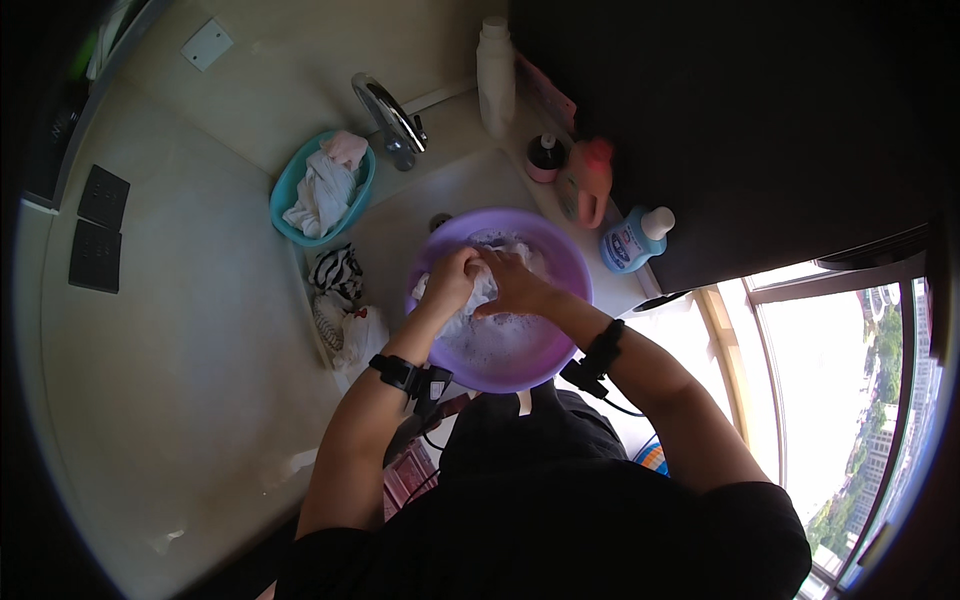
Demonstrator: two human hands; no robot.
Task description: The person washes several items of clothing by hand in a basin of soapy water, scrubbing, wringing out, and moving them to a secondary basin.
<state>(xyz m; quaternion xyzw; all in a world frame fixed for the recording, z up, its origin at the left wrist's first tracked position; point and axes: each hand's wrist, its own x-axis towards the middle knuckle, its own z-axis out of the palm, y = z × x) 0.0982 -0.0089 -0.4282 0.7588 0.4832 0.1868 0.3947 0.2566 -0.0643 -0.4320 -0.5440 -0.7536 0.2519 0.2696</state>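
Note:
A purple plastic basin (577,292) holds sudsy water and a wet white cloth (484,289). My left hand (450,276) is closed on the cloth near the middle of the basin. Beside it my right hand (517,285) grips the same cloth, thumb and fingers curved around a bunched part. The hands touch or nearly touch at the fingertips. Foam (499,341) floats on the water nearer my body. How far the cloth reaches under the water is hidden.
The basin rests at a sink (397,225) below a chrome faucet (390,120). Left are a teal basin (279,206) of laundry and more cloths (337,274). At right stand a white bottle (495,82), a dark jar (545,157), a pink jug (587,184) and a blue detergent bottle (634,240).

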